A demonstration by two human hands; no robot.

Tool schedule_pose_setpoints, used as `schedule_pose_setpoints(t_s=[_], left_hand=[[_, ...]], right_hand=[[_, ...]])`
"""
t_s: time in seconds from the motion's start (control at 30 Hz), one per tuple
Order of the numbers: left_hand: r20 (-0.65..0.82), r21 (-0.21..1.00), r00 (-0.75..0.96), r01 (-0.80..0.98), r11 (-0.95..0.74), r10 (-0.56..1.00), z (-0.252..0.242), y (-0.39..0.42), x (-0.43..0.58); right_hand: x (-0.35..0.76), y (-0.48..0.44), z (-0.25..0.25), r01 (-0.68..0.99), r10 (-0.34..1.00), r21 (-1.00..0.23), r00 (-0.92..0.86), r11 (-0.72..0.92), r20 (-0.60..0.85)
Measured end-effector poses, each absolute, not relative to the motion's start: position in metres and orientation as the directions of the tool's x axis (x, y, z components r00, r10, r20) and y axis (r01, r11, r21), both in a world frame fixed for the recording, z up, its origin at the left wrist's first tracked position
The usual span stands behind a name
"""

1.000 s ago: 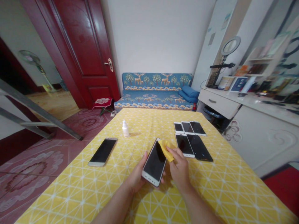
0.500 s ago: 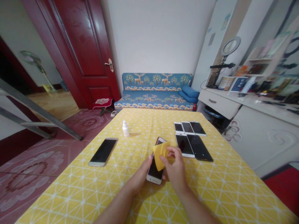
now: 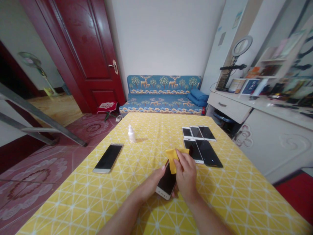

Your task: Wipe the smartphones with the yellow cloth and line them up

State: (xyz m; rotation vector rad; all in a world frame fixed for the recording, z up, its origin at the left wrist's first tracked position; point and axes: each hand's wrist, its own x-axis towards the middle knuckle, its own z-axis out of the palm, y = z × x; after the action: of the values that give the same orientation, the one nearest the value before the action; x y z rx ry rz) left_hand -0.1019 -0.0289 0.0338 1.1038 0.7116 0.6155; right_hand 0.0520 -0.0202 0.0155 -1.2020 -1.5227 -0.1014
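Note:
My left hand [image 3: 153, 184] grips a smartphone [image 3: 167, 182] from its left side, thumb along the edge, over the near middle of the table. The phone is tilted, with a dark screen and a light lower border. A yellow cloth [image 3: 172, 160] is pinched in my right hand [image 3: 186, 173] and covers the phone's upper end, which is hidden. Right of the hands lie several phones, among them a white one [image 3: 194, 150] and a larger black one [image 3: 209, 153]. Off to the left rests another phone [image 3: 108, 158], screen up. Beyond it a white spray bottle [image 3: 131, 134] stands upright.
A yellow patterned tablecloth [image 3: 97, 202] covers the table. Behind it stands a blue sofa [image 3: 158, 99]. A white dresser [image 3: 271, 130] with a ring light [image 3: 242, 46] is at the right. Metal ladder legs [image 3: 49, 120] and a red door [image 3: 83, 42] are at the left.
My right hand has moved slightly right, and the cloth is now bunched under its fingers at the phone's upper end. The phone has shifted a little nearer and to the right.

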Motion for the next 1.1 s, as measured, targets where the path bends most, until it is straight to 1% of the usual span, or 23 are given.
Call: schedule_pose_setpoints(t_s=[0.13,0.23,0.33,0.43,0.5,0.57,0.63,0.67,0.77,0.83,0.9,0.97,1.03,1.1], left_hand=[[-0.155,0.928,0.679,-0.149,0.341,0.717,0.033,-0.03,-0.102],[-0.154,0.902,0.673,-0.203,0.38,0.724,0.029,-0.031,-0.101],[-0.171,0.85,0.551,-0.337,0.405,0.817,0.026,-0.029,-0.099],[-0.197,0.769,0.411,-0.498,0.4,0.89,0.027,-0.025,-0.099],[-0.238,0.704,0.377,-0.568,0.426,0.895,0.029,-0.022,-0.101],[-0.26,0.629,0.391,-0.625,0.462,0.883,0.032,-0.021,-0.103],[-0.274,0.557,0.409,-0.67,0.491,0.87,0.035,-0.019,-0.104],[-0.285,0.535,0.388,-0.694,0.481,0.877,0.036,-0.018,-0.105],[-0.309,0.542,0.231,-0.755,0.371,0.922,0.036,-0.014,-0.105],[-0.313,0.561,0.156,-0.765,0.315,0.937,0.035,-0.01,-0.106],[-0.339,0.577,0.145,-0.748,0.327,0.929,0.034,-0.007,-0.108],[-0.364,0.603,0.148,-0.715,0.354,0.92,0.033,-0.006,-0.11],[-0.373,0.632,0.15,-0.681,0.37,0.915,0.033,-0.005,-0.112],[-0.356,0.653,0.157,-0.663,0.365,0.921,0.033,-0.005,-0.114]], right_hand=[[0.058,-0.018,0.018,0.684,0.628,-0.551,0.173,0.477,0.759],[0.056,-0.02,0.017,0.687,0.63,-0.533,0.138,0.494,0.764],[0.045,-0.028,0.016,0.676,0.631,-0.471,0.012,0.567,0.776],[0.029,-0.039,0.017,0.624,0.651,-0.439,-0.15,0.646,0.744],[0.02,-0.044,0.019,0.596,0.662,-0.431,-0.238,0.677,0.711],[0.015,-0.048,0.022,0.59,0.66,-0.41,-0.3,0.695,0.688],[0.013,-0.05,0.024,0.603,0.649,-0.371,-0.341,0.706,0.68],[0.014,-0.05,0.024,0.615,0.64,-0.35,-0.344,0.707,0.688],[0.018,-0.047,0.023,0.654,0.615,-0.316,-0.293,0.688,0.732],[0.022,-0.044,0.019,0.663,0.627,-0.362,-0.211,0.656,0.75],[0.025,-0.04,0.015,0.63,0.663,-0.472,-0.094,0.617,0.742],[0.028,-0.039,0.013,0.553,0.708,-0.588,-0.003,0.59,0.707],[0.029,-0.039,0.013,0.47,0.741,-0.656,0.008,0.591,0.672],[0.028,-0.042,0.015,0.415,0.756,-0.679,-0.035,0.606,0.654]])
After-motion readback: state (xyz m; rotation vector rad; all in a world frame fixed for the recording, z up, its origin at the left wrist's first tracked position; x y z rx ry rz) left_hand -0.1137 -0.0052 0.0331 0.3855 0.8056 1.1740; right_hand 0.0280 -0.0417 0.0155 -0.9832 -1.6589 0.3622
